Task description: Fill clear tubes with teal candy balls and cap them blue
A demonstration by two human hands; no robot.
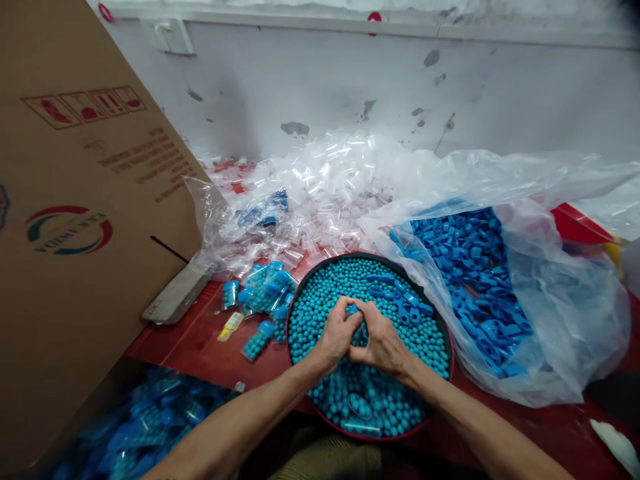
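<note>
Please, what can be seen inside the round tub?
The tub holds blue-green beads, with blue pieces on them toward the back right and a clear tube near the front. Beads cover the bottom; the left hand and right hand hide some.

Your left hand [337, 333] and right hand [381, 337] are bare, as are your slender forearms [245, 420], while ribbed, olive-brown fabric [327, 461] covers your lap, its edges dim in shadow.

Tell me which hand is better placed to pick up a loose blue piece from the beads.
Right, I'd judge: the blue pieces lie just beyond the right hand, on its side, while the left hand is farther off. Both look busy at a small blue item.
</note>
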